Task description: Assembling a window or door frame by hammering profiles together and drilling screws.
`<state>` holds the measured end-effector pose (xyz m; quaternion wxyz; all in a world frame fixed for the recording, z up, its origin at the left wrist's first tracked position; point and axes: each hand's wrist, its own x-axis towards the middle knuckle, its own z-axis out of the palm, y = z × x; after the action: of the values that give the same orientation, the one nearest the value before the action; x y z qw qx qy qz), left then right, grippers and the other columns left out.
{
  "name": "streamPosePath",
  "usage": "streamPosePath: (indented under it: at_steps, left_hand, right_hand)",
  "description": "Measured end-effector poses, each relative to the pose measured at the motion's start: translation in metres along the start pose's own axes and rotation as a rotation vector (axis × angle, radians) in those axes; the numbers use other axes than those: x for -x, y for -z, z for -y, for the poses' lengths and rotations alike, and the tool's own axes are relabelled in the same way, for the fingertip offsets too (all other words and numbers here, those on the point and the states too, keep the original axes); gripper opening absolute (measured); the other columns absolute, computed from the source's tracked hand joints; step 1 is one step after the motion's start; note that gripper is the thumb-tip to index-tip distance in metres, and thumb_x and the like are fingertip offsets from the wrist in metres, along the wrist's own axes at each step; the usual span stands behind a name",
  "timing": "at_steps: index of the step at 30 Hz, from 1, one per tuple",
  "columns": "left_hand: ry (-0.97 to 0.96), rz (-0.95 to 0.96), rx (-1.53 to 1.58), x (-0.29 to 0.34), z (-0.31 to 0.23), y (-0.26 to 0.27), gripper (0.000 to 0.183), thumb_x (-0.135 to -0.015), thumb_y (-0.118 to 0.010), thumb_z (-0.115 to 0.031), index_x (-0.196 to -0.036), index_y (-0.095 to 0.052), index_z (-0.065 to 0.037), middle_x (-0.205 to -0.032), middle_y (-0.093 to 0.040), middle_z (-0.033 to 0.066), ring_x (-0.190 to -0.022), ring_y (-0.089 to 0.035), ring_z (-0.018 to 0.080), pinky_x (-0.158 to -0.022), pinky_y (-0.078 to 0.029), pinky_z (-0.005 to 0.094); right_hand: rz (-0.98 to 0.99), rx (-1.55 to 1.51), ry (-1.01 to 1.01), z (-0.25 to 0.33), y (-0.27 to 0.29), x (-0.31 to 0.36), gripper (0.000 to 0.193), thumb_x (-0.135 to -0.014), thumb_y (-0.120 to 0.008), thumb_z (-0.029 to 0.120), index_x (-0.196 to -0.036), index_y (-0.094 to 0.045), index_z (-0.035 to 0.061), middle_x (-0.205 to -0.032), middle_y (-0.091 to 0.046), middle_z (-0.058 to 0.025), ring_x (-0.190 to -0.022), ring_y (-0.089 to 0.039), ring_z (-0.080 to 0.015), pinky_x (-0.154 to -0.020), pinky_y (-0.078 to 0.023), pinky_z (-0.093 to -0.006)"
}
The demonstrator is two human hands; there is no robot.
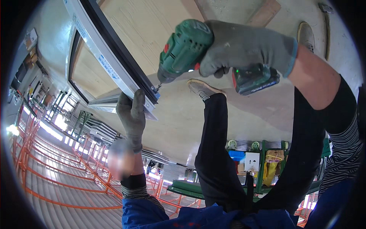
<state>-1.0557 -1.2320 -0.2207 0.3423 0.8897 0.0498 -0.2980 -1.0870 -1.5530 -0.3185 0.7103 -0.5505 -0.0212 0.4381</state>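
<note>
Drill [183,49] bit meets frame [114,65] corner edge.

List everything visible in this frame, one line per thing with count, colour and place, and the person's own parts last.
cordless drill: one, green with a dark battery, upper centre, bit at the frame's corner
window frame: one, white and black, upper left, lying on the pale floor
hammer: one, top right, on the floor
orange railing: lower left
green racks: lower centre, holding a yellow bag and boxes
shoes: two, pale-soled, centre and top right
legs: two, black trousers
left hand: grey glove, gripping the frame's corner
right hand: grey glove, round the drill's grip
</note>
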Motion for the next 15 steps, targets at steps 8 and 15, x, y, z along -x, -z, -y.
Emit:
streamPosePath:
  at_steps: [8,15]
  left_hand:
    - [0.03,0.03,-0.012,0.001,-0.008,0.001,0.027,-0.099,-0.066,-0.025,-0.093,-0.061,0.001,-0.072,-0.055,-0.0046,-0.065,-0.044,0.0026,-0.057,-0.035,0.0208]
    - [-0.019,0.077,-0.075,0.001,-0.006,0.006,0.027,-0.1,-0.064,-0.026,-0.093,-0.06,0.0,-0.074,-0.056,-0.0024,-0.065,-0.045,0.0032,-0.056,-0.036,0.0222]
  right_hand:
    - [-0.125,-0.548,-0.139,-0.023,-0.027,0.045,0.038,-0.075,-0.073,0.0,-0.112,-0.064,0.0013,-0.084,-0.069,-0.0055,-0.071,-0.065,-0.0121,-0.065,-0.055,-0.0276]
    - [-0.214,-0.643,-0.134,-0.038,-0.038,0.05,0.055,-0.076,-0.075,-0.004,-0.127,-0.058,0.0041,-0.104,-0.073,-0.0089,-0.088,-0.07,-0.0146,-0.079,-0.059,-0.0298]
